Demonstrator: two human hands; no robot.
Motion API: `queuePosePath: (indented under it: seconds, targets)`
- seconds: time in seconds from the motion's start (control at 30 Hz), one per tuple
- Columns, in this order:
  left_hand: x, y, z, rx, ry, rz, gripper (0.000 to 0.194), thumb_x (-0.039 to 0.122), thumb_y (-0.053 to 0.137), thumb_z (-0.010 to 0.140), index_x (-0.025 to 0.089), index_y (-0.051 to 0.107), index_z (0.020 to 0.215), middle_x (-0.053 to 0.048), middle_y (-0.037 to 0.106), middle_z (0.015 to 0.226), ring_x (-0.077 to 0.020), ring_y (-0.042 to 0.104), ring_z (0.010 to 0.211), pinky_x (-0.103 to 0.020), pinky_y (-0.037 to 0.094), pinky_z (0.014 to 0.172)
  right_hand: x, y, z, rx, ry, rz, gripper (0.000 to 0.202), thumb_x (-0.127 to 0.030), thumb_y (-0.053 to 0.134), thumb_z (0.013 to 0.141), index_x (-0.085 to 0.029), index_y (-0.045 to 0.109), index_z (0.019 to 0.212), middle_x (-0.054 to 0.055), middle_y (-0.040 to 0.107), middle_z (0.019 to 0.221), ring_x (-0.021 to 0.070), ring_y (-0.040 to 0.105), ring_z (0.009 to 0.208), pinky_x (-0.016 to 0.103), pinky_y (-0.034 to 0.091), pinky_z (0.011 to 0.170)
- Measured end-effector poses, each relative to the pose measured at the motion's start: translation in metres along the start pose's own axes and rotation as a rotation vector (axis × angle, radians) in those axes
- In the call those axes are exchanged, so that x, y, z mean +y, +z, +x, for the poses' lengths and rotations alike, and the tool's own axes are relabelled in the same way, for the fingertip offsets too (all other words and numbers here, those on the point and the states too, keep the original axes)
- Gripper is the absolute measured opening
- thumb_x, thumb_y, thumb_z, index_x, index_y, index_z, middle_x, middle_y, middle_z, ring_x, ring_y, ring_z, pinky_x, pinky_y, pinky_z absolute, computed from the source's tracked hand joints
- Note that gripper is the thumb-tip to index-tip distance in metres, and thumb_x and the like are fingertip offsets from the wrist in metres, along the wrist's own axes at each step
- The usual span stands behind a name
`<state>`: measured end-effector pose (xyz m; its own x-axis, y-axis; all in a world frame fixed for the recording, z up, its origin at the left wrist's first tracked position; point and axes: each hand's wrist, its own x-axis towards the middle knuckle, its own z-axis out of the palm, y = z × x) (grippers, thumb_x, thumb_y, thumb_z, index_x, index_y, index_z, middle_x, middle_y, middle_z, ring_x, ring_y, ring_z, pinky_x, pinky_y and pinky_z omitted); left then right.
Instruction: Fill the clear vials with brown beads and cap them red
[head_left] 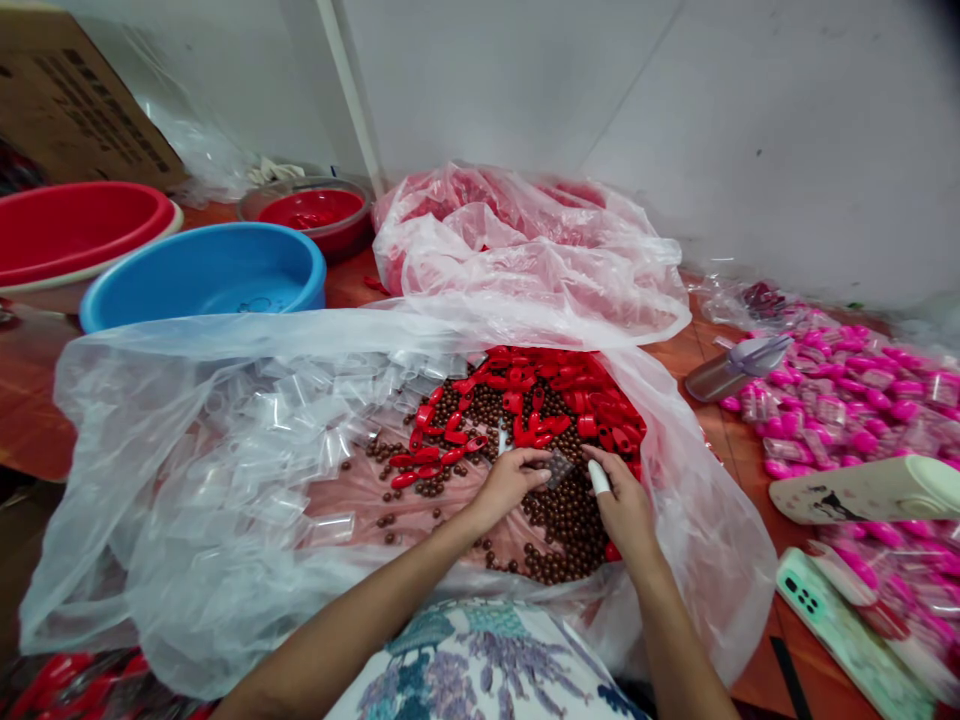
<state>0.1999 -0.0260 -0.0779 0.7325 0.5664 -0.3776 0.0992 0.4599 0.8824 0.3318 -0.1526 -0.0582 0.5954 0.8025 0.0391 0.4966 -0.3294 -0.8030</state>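
My left hand (516, 482) is closed in a pinch on a clear plastic tube (559, 466), held low over a heap of brown beads (570, 525). Just right of it, my right hand (626, 505) has its fingertips drawn together above the same beads; a white cover sits on one digit, and whatever lies between the tips is too small to make out. Red plastic pieces (540, 425) lie beyond both hands. Many clear tubes (277, 420) are piled to the left. All of these rest on a spread translucent plastic bag (105, 480).
A blue basin (202, 275) and a red basin (75, 235) stand at the far left. Behind the beads sits a full plastic bag (525, 240) of red pieces. On the right are pink pieces (847, 380), a tumbler (731, 368), a cream bottle (862, 490) and a phone (847, 620).
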Motion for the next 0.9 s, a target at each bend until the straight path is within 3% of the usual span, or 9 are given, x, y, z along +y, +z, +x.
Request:
queuePosePath:
  seconds: [0.3, 0.43, 0.6, 0.67, 0.77, 0.9]
  targets:
    - [0.018, -0.011, -0.024, -0.037, -0.094, -0.232, 0.041, 0.018, 0.077, 0.054, 0.013, 0.069, 0.094, -0.007, 0.068, 0.092, -0.0165, 0.062, 0.078, -0.031, 0.048, 0.076, -0.014, 0.008, 0.001, -0.179, 0.072, 0.205, 0.045, -0.014, 0.04, 0.074, -0.026, 0.059, 0.113, 0.003, 0.06, 0.117, 0.021, 0.057, 0.102, 0.032, 0.052, 0.074]
    - [0.021, -0.019, -0.032, -0.067, -0.086, -0.264, 0.049, 0.012, 0.078, 0.049, 0.014, 0.069, 0.097, -0.008, 0.068, 0.098, -0.0173, 0.061, 0.087, -0.029, 0.043, 0.085, -0.027, 0.005, 0.0, -0.246, -0.062, 0.161, 0.052, -0.009, 0.038, 0.074, -0.028, 0.058, 0.117, 0.002, 0.06, 0.117, 0.0186, 0.055, 0.108, 0.035, 0.045, 0.091]
    - [0.015, -0.029, -0.042, -0.032, -0.106, -0.217, 0.046, 0.015, 0.079, 0.051, 0.013, 0.07, 0.096, -0.007, 0.07, 0.095, -0.0156, 0.062, 0.082, -0.027, 0.043, 0.083, -0.039, 0.0, 0.001, -0.427, -0.275, 0.008, 0.075, 0.002, 0.034, 0.061, -0.031, 0.051, 0.126, 0.0, 0.053, 0.127, 0.0159, 0.046, 0.119, 0.036, 0.032, 0.104]
    - [0.015, -0.033, -0.048, -0.024, -0.104, -0.237, 0.044, 0.017, 0.078, 0.055, 0.013, 0.069, 0.098, -0.007, 0.07, 0.095, -0.0147, 0.063, 0.08, -0.026, 0.044, 0.081, -0.036, 0.002, 0.005, -0.39, -0.272, -0.028, 0.074, 0.002, 0.035, 0.064, -0.03, 0.047, 0.13, 0.001, 0.053, 0.128, 0.0161, 0.047, 0.118, 0.036, 0.034, 0.103]
    - [0.021, -0.038, -0.058, -0.003, -0.116, -0.293, 0.044, 0.017, 0.076, 0.059, 0.012, 0.067, 0.101, -0.009, 0.069, 0.097, -0.015, 0.064, 0.079, -0.026, 0.047, 0.077, -0.028, 0.009, 0.017, -0.218, -0.271, -0.151, 0.06, -0.003, 0.037, 0.072, -0.027, 0.051, 0.125, 0.003, 0.059, 0.118, 0.0184, 0.053, 0.108, 0.037, 0.041, 0.096]
    - [0.035, -0.042, -0.072, 0.024, -0.143, -0.362, 0.043, 0.013, 0.074, 0.06, 0.011, 0.065, 0.102, -0.011, 0.068, 0.097, -0.018, 0.065, 0.078, -0.03, 0.051, 0.073, -0.025, 0.022, 0.036, -0.107, -0.406, -0.4, 0.057, 0.001, 0.039, 0.068, -0.023, 0.06, 0.115, 0.005, 0.061, 0.114, 0.0226, 0.051, 0.102, 0.039, 0.041, 0.091]
